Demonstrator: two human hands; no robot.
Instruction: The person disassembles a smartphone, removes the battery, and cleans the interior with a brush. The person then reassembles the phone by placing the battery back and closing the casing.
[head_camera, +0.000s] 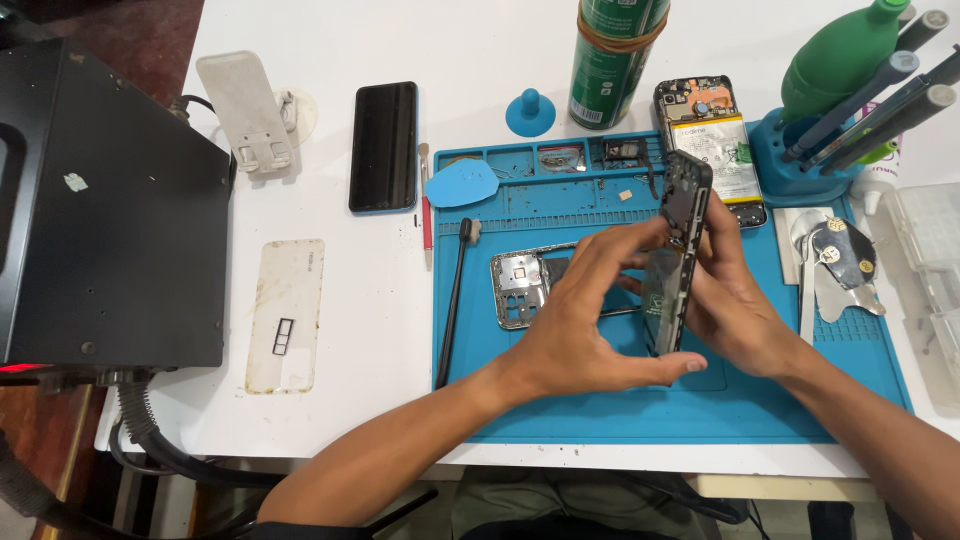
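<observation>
Both hands hold a phone frame (680, 255) on edge above the blue repair mat (560, 400). The left hand (580, 320) fingers close on its lower edge; the right hand (735, 295) grips the far side, apparently pinching. Risk: the thin frame could flex or slip onto the metal mid-plate (520, 285) beneath. Open mat lies toward the surface's near edge; tool holder (800, 160) crowds the right

I judge this a phone repair workbench. Evidence: a blue repair mat (560, 400) with parts trays on a white table (380, 330), an opened phone (712, 140) with battery exposed, a bare frame (522, 288), a rack of screwdrivers (880, 95), a spray can (612, 60), and a black heating unit (105, 210).
</observation>
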